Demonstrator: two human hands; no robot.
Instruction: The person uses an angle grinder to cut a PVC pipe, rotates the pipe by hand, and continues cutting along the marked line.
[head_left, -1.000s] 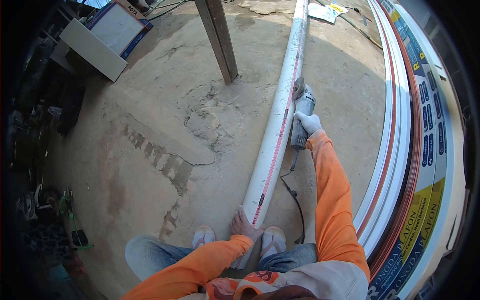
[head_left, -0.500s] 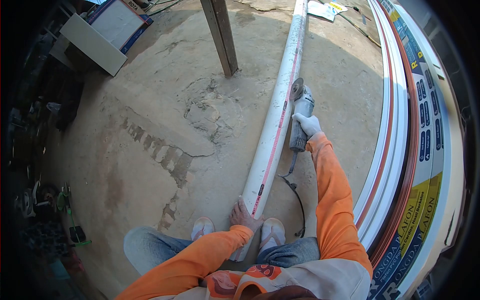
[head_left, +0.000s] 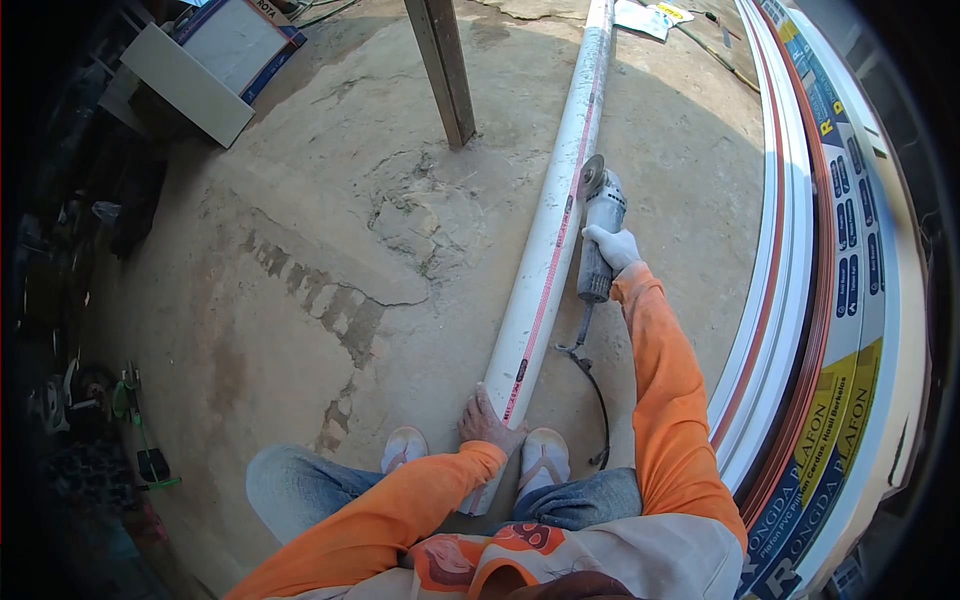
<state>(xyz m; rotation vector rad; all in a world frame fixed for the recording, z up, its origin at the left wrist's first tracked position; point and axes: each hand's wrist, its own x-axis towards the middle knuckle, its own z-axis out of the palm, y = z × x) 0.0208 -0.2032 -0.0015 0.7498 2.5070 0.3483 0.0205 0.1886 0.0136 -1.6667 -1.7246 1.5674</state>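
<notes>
A long white plastic pipe (head_left: 538, 275) with red printing along its length runs over the ground from between my feet to the far end of the view. My bare left hand (head_left: 485, 420) is closed over its near end, fingers curled across the top. Farther along, my right hand (head_left: 612, 247), in a white glove, grips an angle grinder (head_left: 606, 208) by its body. The grinder's disc (head_left: 592, 175) overlaps the pipe's right edge in this view. A dark power cord (head_left: 592, 378) trails from the grinder's rear back toward my right foot.
Long white and brown panels (head_left: 778, 250) and printed PVC ceiling boxes (head_left: 850, 300) line the right side. A steel post (head_left: 440, 75) stands ahead, left of the pipe. Cartons (head_left: 190, 85) lie at the upper left, a small green scooter (head_left: 135, 420) at the left. The concrete ground (head_left: 400, 230) is cracked.
</notes>
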